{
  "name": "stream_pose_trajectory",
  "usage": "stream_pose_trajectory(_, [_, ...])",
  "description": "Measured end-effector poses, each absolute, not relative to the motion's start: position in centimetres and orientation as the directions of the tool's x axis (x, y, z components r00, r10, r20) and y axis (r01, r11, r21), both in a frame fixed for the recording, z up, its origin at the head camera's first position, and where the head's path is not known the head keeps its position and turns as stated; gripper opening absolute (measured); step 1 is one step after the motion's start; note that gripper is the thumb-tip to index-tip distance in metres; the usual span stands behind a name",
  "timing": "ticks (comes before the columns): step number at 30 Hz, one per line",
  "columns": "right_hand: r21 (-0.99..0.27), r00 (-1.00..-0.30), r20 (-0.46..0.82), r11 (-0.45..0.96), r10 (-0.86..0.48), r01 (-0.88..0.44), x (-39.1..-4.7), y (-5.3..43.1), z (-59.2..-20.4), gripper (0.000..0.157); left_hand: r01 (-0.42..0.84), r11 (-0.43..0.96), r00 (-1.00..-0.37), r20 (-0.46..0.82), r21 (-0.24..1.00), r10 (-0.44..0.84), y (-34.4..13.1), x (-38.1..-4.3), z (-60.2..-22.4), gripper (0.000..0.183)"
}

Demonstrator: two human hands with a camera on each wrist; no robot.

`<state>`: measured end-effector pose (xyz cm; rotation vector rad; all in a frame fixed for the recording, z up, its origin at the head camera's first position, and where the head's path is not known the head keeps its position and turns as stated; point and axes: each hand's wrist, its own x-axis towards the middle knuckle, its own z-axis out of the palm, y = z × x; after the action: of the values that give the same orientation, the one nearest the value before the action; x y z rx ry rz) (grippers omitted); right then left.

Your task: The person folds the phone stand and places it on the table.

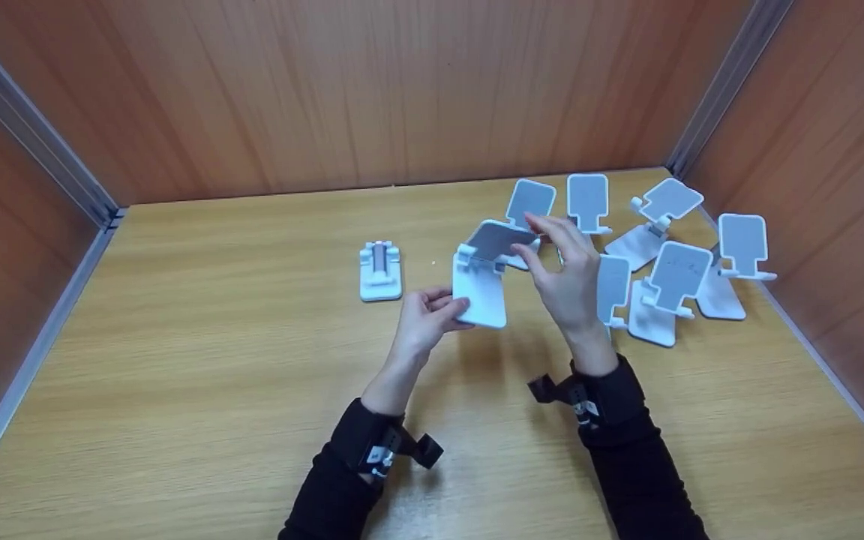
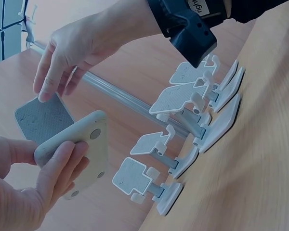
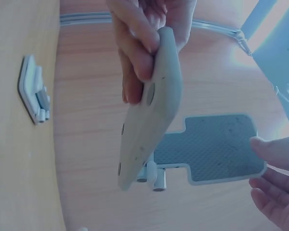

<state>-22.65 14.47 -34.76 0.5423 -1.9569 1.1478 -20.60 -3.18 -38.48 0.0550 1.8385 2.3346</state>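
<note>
The left hand [image 1: 426, 321] pinches the stand base [image 1: 480, 298]; the right hand [image 1: 568, 276] pinches the plate [image 1: 498, 240], ten o'clock from that hand.

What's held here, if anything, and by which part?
A stand: the left hand grips its base by the edge; the right hand pinches the free edge of its plate.

Gripping with left hand [image 1: 426, 322], thumb [image 2: 19, 151] opposite fingers [image 2: 60, 162]; pinching with right hand [image 1: 568, 277], farther forward; both sleeved forearms [image 1: 638, 465] outstretched.
</note>
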Motion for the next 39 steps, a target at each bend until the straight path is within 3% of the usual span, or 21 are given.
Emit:
stream_pose_trajectory(8, [-0.475,-0.522,0.851,0.497,0.052,-0.726,-22.8,14.2,-35.2,0.015,-0.09,-0.202,-0.986,-0.059,0.975,0.154,-3.2,-20.8,-38.8,0.032])
stream_pose_trajectory(19, [-0.506,-0.574,0.819,0.492,0.016,-0.708,-20.9,13.0,-33.4,0.015,-0.113,-0.206,-0.99,-0.093,0.972,0.103,-3.5,-20.9,-38.9,0.033])
stream_pose_trajectory(31, [-0.471,-0.586,0.805,0.501,-0.094,-0.727,-21.5,12.8,-35.3,0.013,-0.128,-0.199,-0.991,-0.117,0.972,0.062,-4.1,-21.3,-38.7,0.033])
stream_pose_trajectory(39, [-0.491,-0.669,0.718,0.544,-0.19,-0.681,-20.9,12.2,-35.4,0.013,-0.109,-0.223,-0.994,-0.104,0.969,0.031,-4.4,-21.5,-38.8,0.033])
